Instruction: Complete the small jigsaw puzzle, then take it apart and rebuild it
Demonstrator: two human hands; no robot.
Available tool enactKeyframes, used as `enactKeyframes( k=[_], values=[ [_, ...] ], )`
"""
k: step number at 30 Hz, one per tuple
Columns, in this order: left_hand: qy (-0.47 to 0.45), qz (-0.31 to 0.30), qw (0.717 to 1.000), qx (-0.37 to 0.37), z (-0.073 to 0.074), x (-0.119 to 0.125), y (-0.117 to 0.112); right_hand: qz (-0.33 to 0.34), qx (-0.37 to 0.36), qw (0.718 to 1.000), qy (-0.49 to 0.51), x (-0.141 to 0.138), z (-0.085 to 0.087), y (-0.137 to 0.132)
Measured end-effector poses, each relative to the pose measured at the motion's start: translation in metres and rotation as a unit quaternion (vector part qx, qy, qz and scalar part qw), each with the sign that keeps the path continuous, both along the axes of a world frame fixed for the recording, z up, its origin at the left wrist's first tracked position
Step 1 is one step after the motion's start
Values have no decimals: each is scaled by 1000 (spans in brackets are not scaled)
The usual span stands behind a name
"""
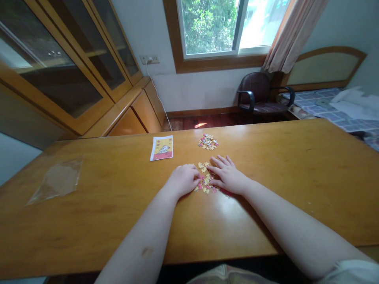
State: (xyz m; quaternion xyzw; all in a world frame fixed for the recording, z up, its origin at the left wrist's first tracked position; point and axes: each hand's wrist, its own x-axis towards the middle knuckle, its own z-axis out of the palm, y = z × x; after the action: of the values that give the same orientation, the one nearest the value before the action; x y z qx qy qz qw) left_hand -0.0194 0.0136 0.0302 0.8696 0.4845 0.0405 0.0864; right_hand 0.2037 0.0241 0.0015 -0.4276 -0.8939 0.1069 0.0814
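Observation:
Loose jigsaw puzzle pieces (206, 182), yellow and pink, are spread on the wooden table between my two hands. My left hand (185, 178) rests at the left side of this spread, fingers curled in and thumb close to them; whatever is between the fingertips is hidden. On the right side, my right hand (227, 173) lies with fingers stretched out and apart, its fingertips over the edge of the pieces. A second heap of puzzle pieces (208, 142), some of them white, sits farther back. To the left of that heap lies a picture card (162, 148) with a white animal on yellow and pink.
A clear plastic bag (60, 177) lies flat on the left of the table (290, 157). Past the far edge stand a dark office chair (260, 94) and a bed (314, 98). A glass-door cabinet (89, 75) rises at the left.

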Motion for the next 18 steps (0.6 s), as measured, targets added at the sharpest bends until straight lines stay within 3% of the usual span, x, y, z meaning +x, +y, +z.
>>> enactKeyframes(
  k=[6, 10, 14, 18],
  values=[
    [-21, -20, 999, -16, 4, 0, -2, 47, 32, 996, 64, 3, 12, 0],
    [-29, -24, 999, -39, 3, 1, -3, 87, 6, 992, 88, 6, 17, 0],
    [-26, -26, 998, -46, 3, 2, -3, 129, -27, 986, 101, 5, 16, -1],
    [-27, -33, 998, -53, 4, 1, -4, 110, -13, 988, 110, 2, 10, -1]
  ],
)
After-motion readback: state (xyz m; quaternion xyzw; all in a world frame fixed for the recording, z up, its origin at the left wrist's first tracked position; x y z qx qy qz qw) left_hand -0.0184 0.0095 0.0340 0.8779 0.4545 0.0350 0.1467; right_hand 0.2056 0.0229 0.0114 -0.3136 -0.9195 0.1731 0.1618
